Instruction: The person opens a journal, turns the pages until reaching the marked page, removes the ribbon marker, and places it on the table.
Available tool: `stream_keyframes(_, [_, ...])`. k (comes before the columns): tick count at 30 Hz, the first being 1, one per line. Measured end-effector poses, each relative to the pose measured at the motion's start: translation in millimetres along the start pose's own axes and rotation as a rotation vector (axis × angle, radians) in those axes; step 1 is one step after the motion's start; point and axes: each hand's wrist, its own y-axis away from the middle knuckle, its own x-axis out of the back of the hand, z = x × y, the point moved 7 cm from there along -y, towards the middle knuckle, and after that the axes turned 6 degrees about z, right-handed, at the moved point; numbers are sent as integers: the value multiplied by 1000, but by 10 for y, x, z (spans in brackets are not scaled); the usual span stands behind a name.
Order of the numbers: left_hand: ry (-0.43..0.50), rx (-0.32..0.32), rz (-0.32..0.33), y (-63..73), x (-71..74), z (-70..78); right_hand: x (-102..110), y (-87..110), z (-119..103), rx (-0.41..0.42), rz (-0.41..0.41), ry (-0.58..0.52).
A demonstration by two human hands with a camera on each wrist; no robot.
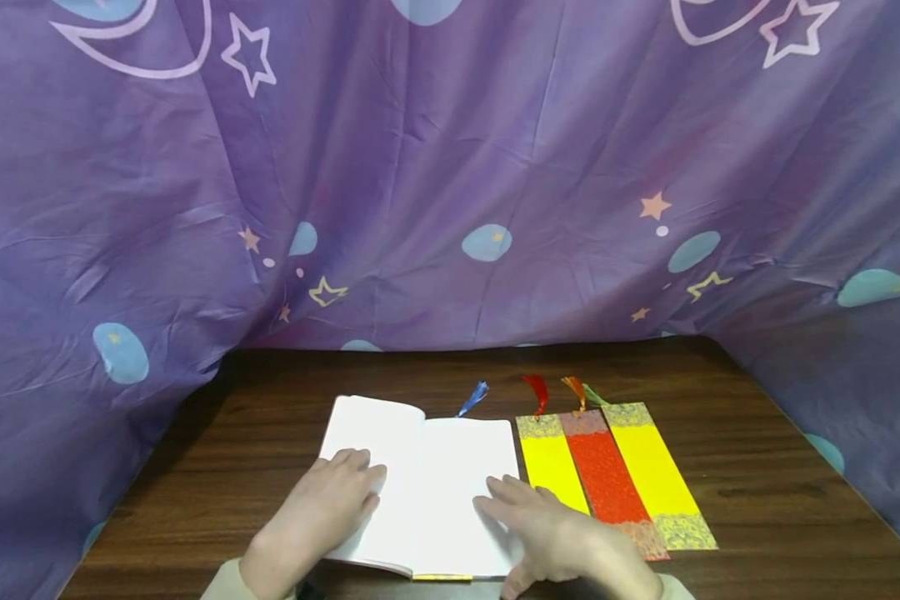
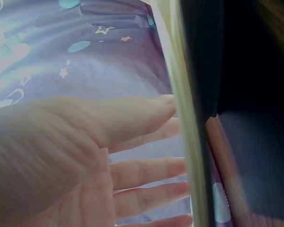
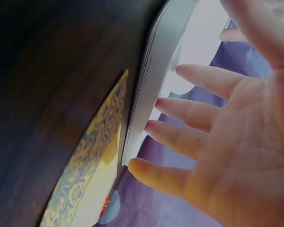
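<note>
An open book (image 1: pixel 457 475) with blank white pages lies on the table in the head view. My left hand (image 1: pixel 326 500) rests on its left page, and in the left wrist view the straight fingertips meet the book's page edges (image 2: pixel 187 142). Across the right page's outer edge lies my right hand (image 1: pixel 532 521), its fingers spread; the right wrist view shows the fingertips at the book's side (image 3: pixel 154 80). A blue tassel (image 1: pixel 473 398) sticks out above the book, and a thin yellow strip (image 1: pixel 442 577) shows below its bottom edge.
Right of the book lie a yellow bookmark (image 1: pixel 555 471), a red bookmark (image 1: pixel 607 479) and another yellow bookmark (image 1: pixel 660 475), with red, orange and green tassels. The dark wooden table (image 1: pixel 757 467) ends against a purple curtain (image 1: pixel 420 183) with stars and moons.
</note>
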Motion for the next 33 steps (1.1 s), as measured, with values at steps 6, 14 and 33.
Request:
stream_keyframes(6, [7,-3,0,-7,1,10,1,24,-20,32,44,51])
stream_keyframes(14, [13,-19,9,-6,3,6,82,17,37,34,26,-3])
stream_keyframes(33, [38,2,-15,-10,-3,-13,307,-10,-43,271,250,8])
